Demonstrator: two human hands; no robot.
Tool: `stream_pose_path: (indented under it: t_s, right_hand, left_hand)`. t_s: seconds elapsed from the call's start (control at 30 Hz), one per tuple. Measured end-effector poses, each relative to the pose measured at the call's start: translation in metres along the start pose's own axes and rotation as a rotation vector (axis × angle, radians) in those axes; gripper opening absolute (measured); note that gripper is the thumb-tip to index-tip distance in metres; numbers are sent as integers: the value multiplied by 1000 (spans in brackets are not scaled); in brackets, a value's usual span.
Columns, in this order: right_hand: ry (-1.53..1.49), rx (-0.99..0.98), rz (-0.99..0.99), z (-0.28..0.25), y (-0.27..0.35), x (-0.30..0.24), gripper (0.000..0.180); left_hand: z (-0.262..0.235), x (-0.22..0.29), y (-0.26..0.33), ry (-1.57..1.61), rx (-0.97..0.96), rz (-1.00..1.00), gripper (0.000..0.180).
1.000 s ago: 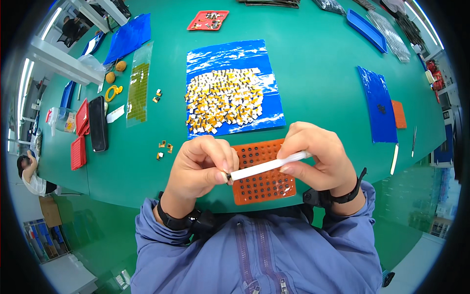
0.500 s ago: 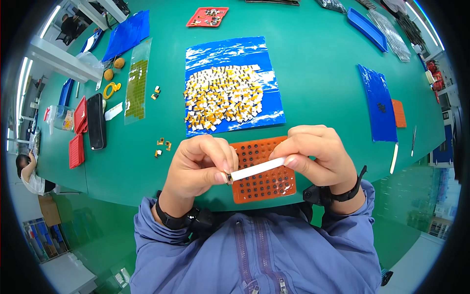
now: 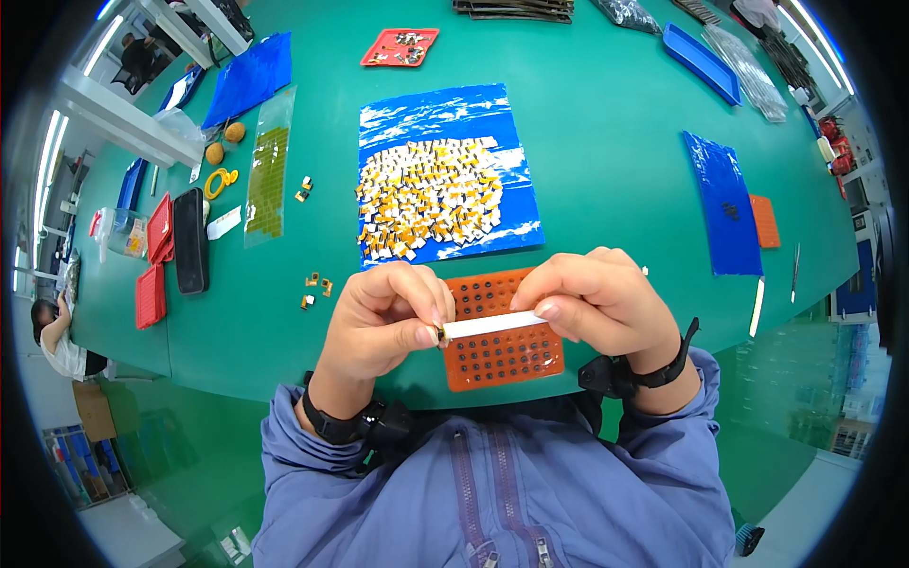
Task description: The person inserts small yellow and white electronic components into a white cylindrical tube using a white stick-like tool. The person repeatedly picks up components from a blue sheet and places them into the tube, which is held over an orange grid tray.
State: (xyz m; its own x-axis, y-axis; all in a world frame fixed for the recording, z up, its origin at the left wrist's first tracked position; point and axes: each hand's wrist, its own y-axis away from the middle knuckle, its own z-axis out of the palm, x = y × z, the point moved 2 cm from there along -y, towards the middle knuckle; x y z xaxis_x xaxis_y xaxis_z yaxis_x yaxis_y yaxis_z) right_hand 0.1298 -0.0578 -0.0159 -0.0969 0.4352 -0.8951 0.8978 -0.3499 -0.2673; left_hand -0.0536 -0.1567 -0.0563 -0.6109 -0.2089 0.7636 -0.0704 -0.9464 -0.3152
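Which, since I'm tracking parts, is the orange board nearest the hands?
The orange board between the left hand and right hand, studded with dark pieces; the other orange board lies far right.

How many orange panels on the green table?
2: one orange panel under the left hand and right hand, partly hidden by them; a second panel at right, beside a blue sheet. Others may be hidden.

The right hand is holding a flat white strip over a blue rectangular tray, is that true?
Not quite: the rectangular tray is orange, not blue, as the head view shows. The right hand is indeed holding the flat white strip over it.
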Motion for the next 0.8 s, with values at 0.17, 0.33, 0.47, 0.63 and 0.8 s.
stream_pose_path:
  t_s: [0.17,0.33,0.47,0.63,0.8]
  right_hand:
    - [-48,242,81,2,2,5,5]
    - [103,358,-298,-14,2,-1,11]
    - [84,384,-317,-18,11,-12,13]
    - [195,342,-376,-7,18,-14,16]
    - [251,352,-422,2,15,-13,18]
  left_hand:
    - [1,-1,-1,-248,199,152,9]
    - [-5,15,-1,-359,361,219,8]
    - [-16,42,18,-776,444,111,8]
    - [-28,72,36,-1782,376,-40,8]
    - [-48,85,49,-2042,285,-206,9]
